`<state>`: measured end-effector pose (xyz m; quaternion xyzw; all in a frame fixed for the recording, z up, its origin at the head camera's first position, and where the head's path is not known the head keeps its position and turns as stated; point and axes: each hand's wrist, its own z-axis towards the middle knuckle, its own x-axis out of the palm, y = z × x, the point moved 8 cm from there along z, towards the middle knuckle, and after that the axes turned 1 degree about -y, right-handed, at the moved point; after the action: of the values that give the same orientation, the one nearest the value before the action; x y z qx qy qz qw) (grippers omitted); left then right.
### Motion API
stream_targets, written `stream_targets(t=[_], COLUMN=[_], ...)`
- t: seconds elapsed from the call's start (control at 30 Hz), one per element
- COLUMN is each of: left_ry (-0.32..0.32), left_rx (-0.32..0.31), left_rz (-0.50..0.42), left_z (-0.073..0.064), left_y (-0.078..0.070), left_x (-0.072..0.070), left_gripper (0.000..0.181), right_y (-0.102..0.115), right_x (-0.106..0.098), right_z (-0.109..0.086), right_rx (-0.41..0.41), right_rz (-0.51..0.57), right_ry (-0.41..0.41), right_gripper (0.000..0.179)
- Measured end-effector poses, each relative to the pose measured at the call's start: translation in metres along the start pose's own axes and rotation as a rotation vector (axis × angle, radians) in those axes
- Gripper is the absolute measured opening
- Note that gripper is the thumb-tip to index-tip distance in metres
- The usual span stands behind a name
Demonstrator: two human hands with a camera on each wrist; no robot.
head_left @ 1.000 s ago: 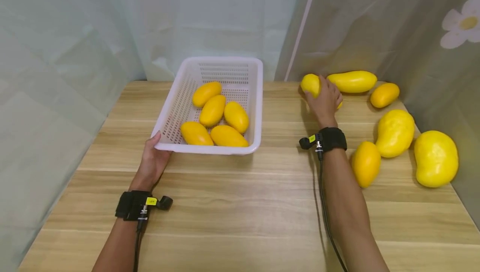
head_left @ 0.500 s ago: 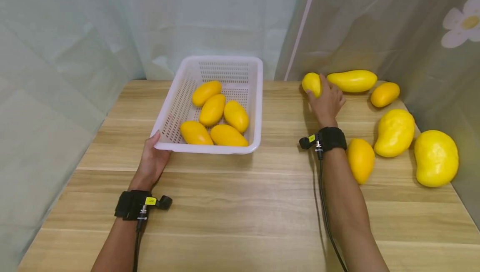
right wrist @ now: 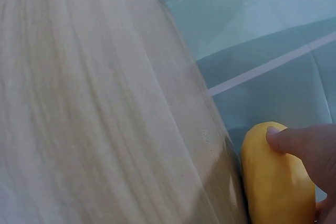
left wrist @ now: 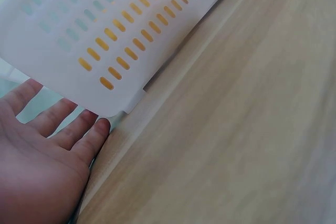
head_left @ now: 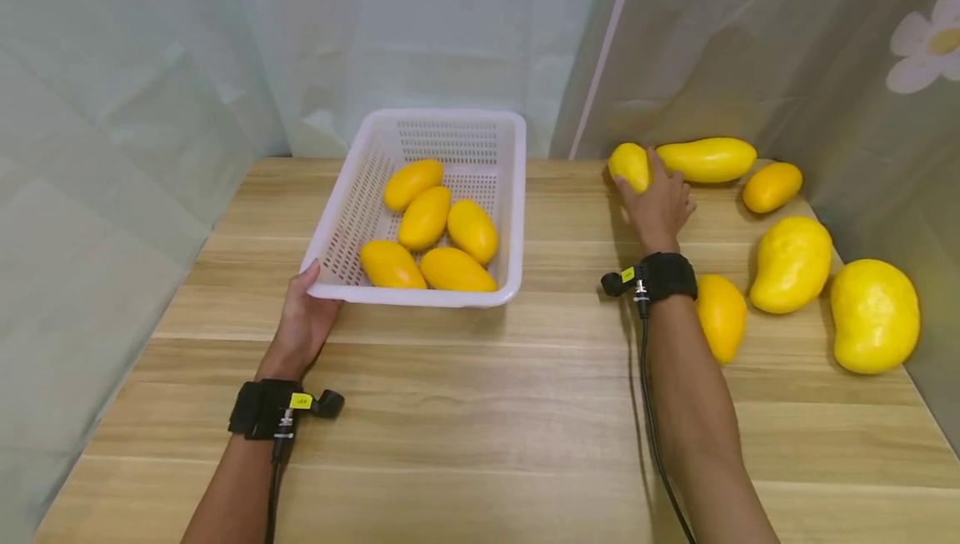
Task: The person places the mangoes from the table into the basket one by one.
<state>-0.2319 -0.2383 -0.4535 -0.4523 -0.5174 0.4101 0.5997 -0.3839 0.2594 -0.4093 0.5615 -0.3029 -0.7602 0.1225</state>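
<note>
At the near left corner of a white plastic basket point(head_left: 417, 299), my left hand point(head_left: 309, 319) grips it, thumb over the rim. In the left wrist view the fingers point(left wrist: 62, 117) reach against the outside of its slotted wall. Several yellow-orange mangoes point(head_left: 425, 219) lie inside. At the back right, my right hand point(head_left: 657, 204) holds a yellow mango point(head_left: 630, 166). The right wrist view shows the thumb point(right wrist: 289, 141) pressed on this mango point(right wrist: 270, 182); its other fingers are mostly hidden. Just behind the hand lies a long yellow mango point(head_left: 708, 160).
A small orange mango point(head_left: 772, 187) sits at the back right. Two large yellow mangoes point(head_left: 791, 265) lie along the right side. Another mango point(head_left: 722, 317) is beside my right forearm, partly covered by it. Curtains hang behind the wooden table point(head_left: 465, 411).
My right hand has shifted slightly right with the mango, which no longer shows past its fingers. The mango beside the forearm has rolled left towards it. The left hand and basket stay put.
</note>
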Motion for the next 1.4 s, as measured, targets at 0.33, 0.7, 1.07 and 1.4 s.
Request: stream_targets(t=[0.33,0.7,1.07,1.4], left_ry=[0.004,0.003,-0.003,0.002], left_rx=[0.000,-0.003,-0.011,-0.005], left_rz=[-0.002,0.004,0.030,0.030], left_z=[0.001,0.000,-0.002,-0.002], left_y=[0.003,0.000,-0.002,-0.002], left_x=[0.005,0.004,0.001,0.001], left_gripper=[0.062,0.062,0.061,0.060], right_y=[-0.004,0.002,0.009,0.016], right_x=[-0.011,-0.011,-0.015,-0.020], right_z=[0.000,-0.001,-0.002,-0.002], right_rx=[0.009,0.001,0.014,-0.002], right_rz=[0.037,0.085,0.097,0.096], right_ry=[-0.029,-0.033,-0.025,-0.033], right_gripper=[0.074,0.076,0.078,0.078])
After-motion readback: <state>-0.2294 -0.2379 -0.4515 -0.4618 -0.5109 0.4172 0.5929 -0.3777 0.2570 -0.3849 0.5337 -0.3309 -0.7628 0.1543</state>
